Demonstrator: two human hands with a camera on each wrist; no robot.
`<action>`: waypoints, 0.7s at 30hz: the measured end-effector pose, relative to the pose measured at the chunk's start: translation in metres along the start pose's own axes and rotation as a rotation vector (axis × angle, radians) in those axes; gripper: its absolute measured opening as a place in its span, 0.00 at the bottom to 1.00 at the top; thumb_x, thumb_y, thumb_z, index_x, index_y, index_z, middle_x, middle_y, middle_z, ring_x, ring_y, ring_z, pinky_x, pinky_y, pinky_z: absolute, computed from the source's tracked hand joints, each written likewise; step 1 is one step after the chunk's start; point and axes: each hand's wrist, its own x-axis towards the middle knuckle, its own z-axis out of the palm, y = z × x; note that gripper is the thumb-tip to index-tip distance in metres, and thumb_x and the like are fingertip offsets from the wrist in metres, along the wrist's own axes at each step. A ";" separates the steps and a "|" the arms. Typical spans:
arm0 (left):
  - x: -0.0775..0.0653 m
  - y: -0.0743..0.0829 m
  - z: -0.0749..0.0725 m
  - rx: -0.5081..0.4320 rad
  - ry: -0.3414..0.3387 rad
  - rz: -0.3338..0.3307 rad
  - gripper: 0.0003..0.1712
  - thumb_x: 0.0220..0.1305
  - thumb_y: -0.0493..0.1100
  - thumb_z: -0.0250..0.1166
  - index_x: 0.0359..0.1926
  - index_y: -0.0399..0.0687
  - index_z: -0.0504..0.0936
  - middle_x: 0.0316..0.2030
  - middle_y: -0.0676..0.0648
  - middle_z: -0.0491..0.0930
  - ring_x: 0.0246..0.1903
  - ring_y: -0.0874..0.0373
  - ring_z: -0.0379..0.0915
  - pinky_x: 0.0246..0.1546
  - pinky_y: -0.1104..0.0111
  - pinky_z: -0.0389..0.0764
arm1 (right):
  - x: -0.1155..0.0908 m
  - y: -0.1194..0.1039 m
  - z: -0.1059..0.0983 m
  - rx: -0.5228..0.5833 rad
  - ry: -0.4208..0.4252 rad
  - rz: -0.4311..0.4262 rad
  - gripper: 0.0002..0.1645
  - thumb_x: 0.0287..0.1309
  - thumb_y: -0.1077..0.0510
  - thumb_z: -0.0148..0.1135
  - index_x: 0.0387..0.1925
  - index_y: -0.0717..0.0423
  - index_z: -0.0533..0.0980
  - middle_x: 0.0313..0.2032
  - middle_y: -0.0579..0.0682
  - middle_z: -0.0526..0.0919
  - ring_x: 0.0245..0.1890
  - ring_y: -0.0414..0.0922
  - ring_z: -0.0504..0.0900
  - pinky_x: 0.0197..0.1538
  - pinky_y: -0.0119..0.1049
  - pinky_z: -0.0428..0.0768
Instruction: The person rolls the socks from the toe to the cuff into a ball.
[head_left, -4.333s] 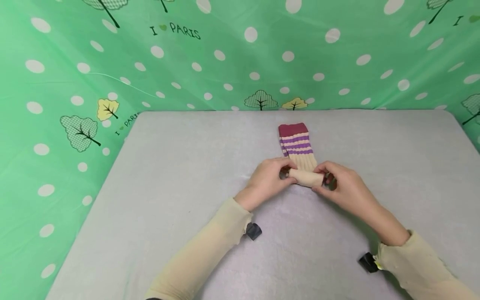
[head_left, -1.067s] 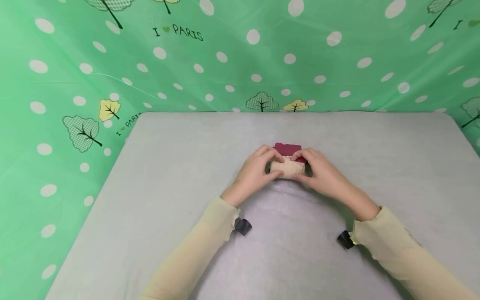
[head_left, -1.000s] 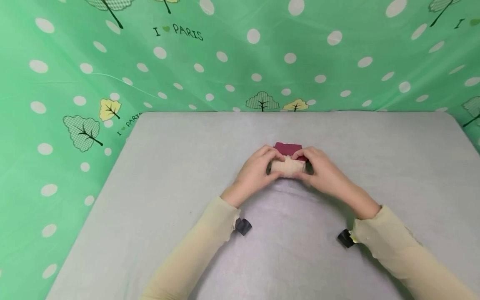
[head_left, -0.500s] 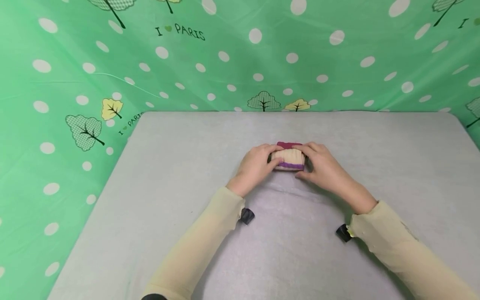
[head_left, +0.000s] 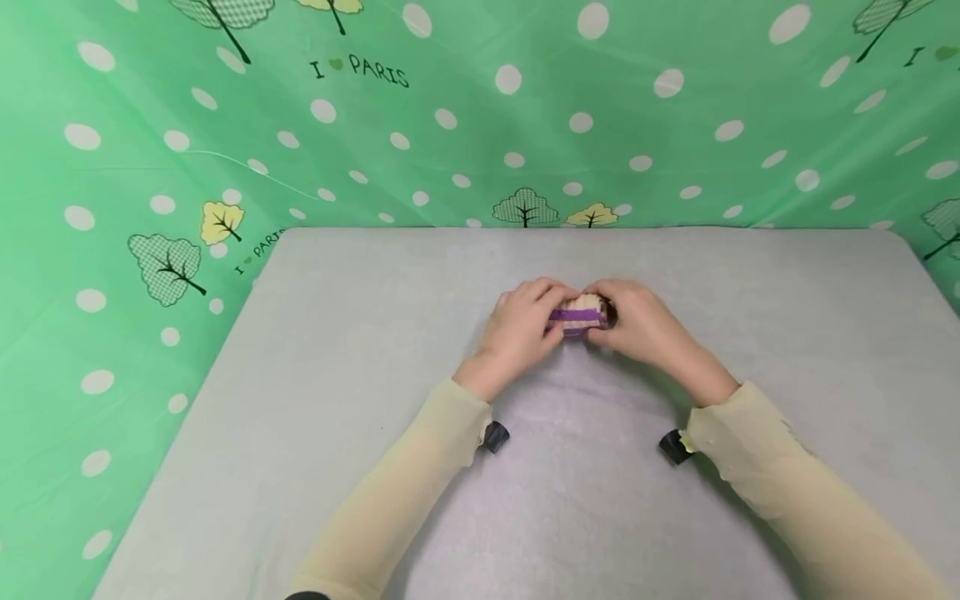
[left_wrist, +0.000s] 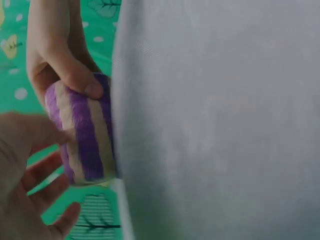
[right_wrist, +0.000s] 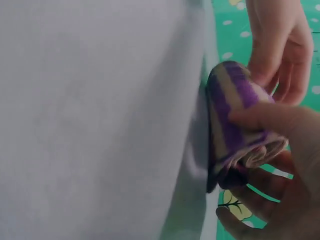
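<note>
A rolled-up pair of socks (head_left: 577, 317), cream with purple stripes, sits on the table between both hands. My left hand (head_left: 519, 335) holds its left end, thumb on the near side and fingers over the far side. At the other end my right hand (head_left: 643, 323) grips the roll the same way. In the left wrist view the striped roll (left_wrist: 85, 132) has the right thumb pressed on its upper part. The right wrist view shows the spiral layers at the end of the sock roll (right_wrist: 240, 115), with a dark flap under it.
A grey cloth-covered table (head_left: 360, 333) spreads around the hands. Behind and to the left hangs a green dotted curtain (head_left: 420, 142) printed with trees. Black wrist devices (head_left: 495, 436) stick out from both sleeve cuffs.
The socks, first partly flat with the striped leg and maroon cuff laid out, have been rolled away from the body into a compact bundle. Both hands moved farther forward and slightly left with it.
</note>
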 end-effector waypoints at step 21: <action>-0.037 -0.002 -0.006 -0.890 -0.067 -0.118 0.35 0.59 0.47 0.72 0.65 0.47 0.70 0.50 0.44 0.82 0.44 0.57 0.79 0.44 0.71 0.82 | -0.056 -0.027 -0.006 0.435 0.123 -0.038 0.29 0.55 0.62 0.73 0.55 0.60 0.69 0.44 0.56 0.87 0.41 0.28 0.81 0.47 0.21 0.76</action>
